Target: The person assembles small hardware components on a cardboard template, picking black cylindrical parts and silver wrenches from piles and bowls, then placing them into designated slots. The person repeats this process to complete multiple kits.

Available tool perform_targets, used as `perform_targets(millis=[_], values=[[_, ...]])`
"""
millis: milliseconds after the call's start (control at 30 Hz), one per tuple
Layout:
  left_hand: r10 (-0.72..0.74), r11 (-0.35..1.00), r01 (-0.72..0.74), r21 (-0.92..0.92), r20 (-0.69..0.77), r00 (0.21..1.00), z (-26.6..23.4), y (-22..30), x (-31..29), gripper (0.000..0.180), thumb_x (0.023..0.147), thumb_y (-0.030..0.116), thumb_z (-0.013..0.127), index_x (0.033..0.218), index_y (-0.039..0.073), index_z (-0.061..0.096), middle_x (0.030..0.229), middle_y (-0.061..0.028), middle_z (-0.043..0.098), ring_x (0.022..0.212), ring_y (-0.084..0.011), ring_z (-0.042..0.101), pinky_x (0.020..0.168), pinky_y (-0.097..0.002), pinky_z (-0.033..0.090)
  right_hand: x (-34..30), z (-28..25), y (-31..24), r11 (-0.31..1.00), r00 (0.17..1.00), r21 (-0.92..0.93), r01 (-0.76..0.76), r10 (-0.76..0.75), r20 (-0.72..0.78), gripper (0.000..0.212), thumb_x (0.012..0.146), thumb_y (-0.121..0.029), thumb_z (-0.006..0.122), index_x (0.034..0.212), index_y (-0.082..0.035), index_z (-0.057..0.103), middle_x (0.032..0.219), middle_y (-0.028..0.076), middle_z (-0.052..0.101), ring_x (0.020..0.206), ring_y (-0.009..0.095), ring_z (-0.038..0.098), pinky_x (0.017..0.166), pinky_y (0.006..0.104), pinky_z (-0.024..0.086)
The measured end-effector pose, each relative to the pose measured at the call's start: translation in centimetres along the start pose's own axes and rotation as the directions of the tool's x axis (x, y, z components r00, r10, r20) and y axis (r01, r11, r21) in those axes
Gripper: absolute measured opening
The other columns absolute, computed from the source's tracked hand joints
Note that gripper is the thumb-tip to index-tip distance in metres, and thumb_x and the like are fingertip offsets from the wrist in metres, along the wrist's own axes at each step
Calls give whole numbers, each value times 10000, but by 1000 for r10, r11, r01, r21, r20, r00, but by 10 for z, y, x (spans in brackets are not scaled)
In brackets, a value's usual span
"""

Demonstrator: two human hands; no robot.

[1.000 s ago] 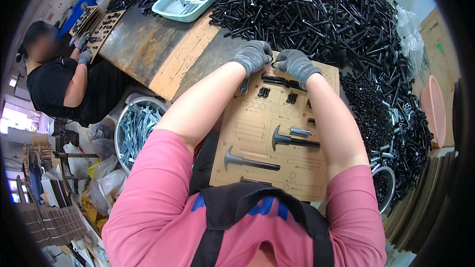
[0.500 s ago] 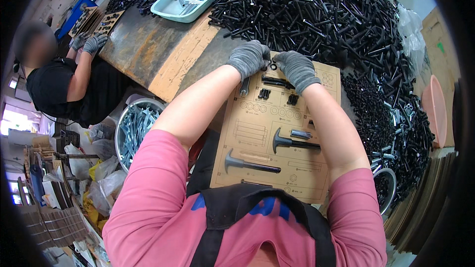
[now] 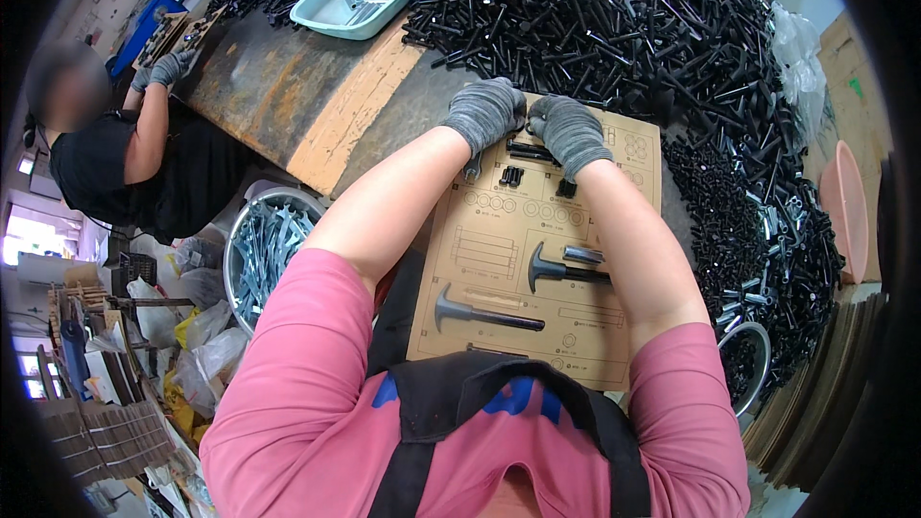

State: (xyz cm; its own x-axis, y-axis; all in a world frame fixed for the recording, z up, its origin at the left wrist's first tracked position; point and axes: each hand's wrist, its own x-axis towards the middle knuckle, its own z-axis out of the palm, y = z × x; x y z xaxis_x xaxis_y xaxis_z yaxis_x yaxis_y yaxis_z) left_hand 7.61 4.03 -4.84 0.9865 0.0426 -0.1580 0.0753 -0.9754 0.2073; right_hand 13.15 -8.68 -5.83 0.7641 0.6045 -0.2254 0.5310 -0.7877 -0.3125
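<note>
Both my hands wear grey knit gloves and meet at the far edge of a brown cardboard sheet (image 3: 604, 355) printed with part outlines. My left hand (image 3: 484, 113) is closed, fingers curled; my right hand (image 3: 570, 132) is closed too, almost touching it. Whatever their fingertips pinch is hidden. Just below lie long black bolts (image 3: 528, 152) and two clusters of short black bolts (image 3: 511, 176). Nearer me are a T-shaped black part (image 3: 566, 271), a short metal tube (image 3: 583, 254) and a grey T-shaped part (image 3: 489, 317). A wrench (image 3: 472, 170) shows beside my left wrist.
A big heap of black bolts (image 3: 566, 29) covers the table beyond my hands. Left of it stands a pale green tray (image 3: 305, 11) of silver tubes. A metal basin (image 3: 230, 269) of wrenches is at my left. A co-worker (image 3: 106, 153) sits at the far left.
My hands have drawn together, and the small black rings seen between them are now covered. The co-worker's hands have shifted and tilted a board up.
</note>
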Motion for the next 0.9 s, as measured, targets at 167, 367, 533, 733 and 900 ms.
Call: perform_targets(millis=[167, 367, 533, 733, 900], values=[[-9, 1000, 9, -9, -18, 1000, 1, 2, -3, 211, 769, 272, 593, 926, 146, 655, 942, -96, 601, 876, -263, 581, 773, -370, 467, -11, -3, 7, 981, 994, 194, 26, -4, -113, 207, 799, -254, 561, 950, -138, 642, 952, 94, 633, 891, 272, 598, 783, 376, 467], [5, 996, -10, -88, -59, 998, 0, 0, -4, 190, 758, 248, 613, 900, 132, 661, 909, -100, 604, 857, -258, 581, 763, -361, 466, -59, -2, 10, 841, 948, 440, 316, -259, -186, 202, 791, -198, 577, 971, -115, 616, 906, 107, 633, 867, 260, 595, 789, 348, 458], [-75, 938, -26, -345, -276, 958, -14, -14, -33, 182, 745, 219, 609, 852, 76, 649, 840, -114, 598, 810, -278, 576, 733, -372, 458, -88, 19, -9, 865, 864, -109, 490, -465, 195, 203, 747, -146, 581, 942, -119, 628, 820, 121, 613, 784, 293, 610, 691, 377, 488], [-268, 807, -37, -590, -420, 867, 4, -34, -145, 286, 775, 262, 601, 924, 19, 607, 844, -136, 593, 835, -231, 569, 741, -332, 447, -87, 8, 38, 875, 858, 30, 483, -466, -216, 203, 754, -157, 581, 948, -130, 633, 929, 136, 574, 870, 287, 585, 743, 378, 481], [-391, 505, 126, -854, -97, 915, 42, -24, -268, 447, 778, 221, 641, 1150, 31, 481, 870, -41, 555, 798, -128, 536, 714, -259, 448, -48, -27, 123, 994, 936, -82, -74, 41, -350, 303, 805, -204, 545, 1107, -174, 551, 1093, 143, 526, 981, 305, 551, 817, 408, 456]])
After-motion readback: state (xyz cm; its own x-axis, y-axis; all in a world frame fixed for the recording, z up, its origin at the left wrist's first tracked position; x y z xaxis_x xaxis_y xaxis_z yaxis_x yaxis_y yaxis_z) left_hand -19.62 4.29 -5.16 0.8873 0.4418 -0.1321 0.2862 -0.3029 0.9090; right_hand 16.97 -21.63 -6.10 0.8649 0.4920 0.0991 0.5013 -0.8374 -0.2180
